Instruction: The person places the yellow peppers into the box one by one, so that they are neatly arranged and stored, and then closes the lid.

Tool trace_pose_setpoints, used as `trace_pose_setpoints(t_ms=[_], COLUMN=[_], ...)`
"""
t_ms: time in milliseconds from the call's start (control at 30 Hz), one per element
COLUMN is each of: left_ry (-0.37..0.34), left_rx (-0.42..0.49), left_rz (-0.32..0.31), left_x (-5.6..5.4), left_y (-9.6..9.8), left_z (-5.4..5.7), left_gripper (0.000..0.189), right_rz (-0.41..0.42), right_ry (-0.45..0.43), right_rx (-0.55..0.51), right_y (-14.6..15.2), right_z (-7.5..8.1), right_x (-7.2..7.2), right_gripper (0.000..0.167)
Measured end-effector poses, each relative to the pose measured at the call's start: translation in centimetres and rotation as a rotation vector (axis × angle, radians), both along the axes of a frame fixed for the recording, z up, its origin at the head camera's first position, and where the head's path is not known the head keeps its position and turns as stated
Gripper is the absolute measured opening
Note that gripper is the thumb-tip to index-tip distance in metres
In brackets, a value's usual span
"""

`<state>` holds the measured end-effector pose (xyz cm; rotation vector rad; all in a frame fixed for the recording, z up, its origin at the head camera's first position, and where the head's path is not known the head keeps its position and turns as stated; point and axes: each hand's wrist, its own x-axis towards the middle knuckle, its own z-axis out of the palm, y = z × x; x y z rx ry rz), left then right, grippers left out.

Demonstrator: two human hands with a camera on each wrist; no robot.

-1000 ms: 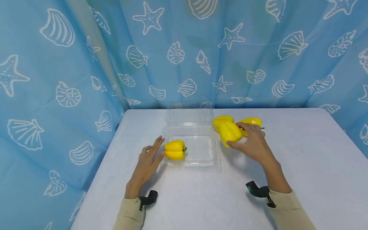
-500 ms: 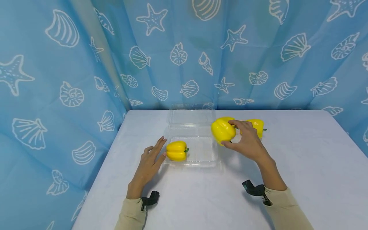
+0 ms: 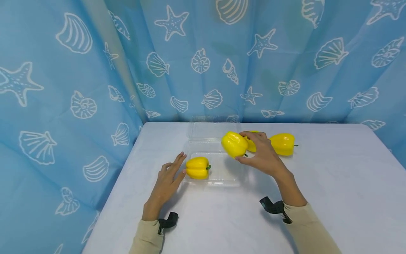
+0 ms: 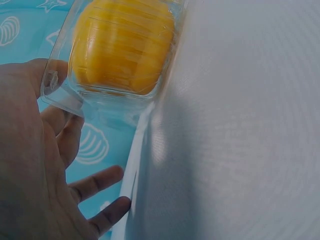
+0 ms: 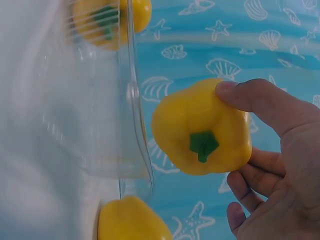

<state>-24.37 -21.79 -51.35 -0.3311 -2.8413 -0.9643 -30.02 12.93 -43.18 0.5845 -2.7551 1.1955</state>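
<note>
Blue curtain with white shells and starfish wraps the left side and the whole back, and in front of it is a bench under a plain white cover.

Counting from the left: two hands, two tan sleeves, two black wrist cameras, one clear hinged container and four yellow peppers. Left hand is up against the container's left side, fingers spread and loose, not wrapped round anything. First pepper is lying in the left part of the container, green stem pointing right. The lid is folded back toward the curtain. Second pepper is up in the air over the container's right part, pinched between thumb and fingers of the right hand. Third pepper sits behind that hand, and the fourth pepper is on the bench just right of it, stem to the right.

Hard-to-see stuff: the left wrist view chops off the top of the pepper in the plastic, and the thumb tip shows through the clear rim, so can't say how firmly it's touching. Container edges kinda melt into the white cover. Third pepper is mostly blocked by the right hand. In the right wrist view, one pepper is cut off at the top edge and another at the bottom.
</note>
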Motion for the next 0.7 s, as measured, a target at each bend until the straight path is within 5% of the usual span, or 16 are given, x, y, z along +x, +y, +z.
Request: trace_pose_setpoints(t_ms=[367, 700], left_ry=[0.013, 0.011], left_rx=[-0.008, -0.015], left_rz=[-0.003, -0.002], left_x=[-0.1, -0.1], left_y=[-0.1, -0.1], left_z=[0.0, -0.1], left_gripper=[0.057, 0.057], right_rz=[0.154, 0.188], right_ry=[0.131, 0.175], right_rx=[-0.01, 0.008], right_y=[-2.5, -3.6], right_z=[-0.4, -1.0], right_x=[-1.1, -2.0], right_gripper=[0.074, 0.074])
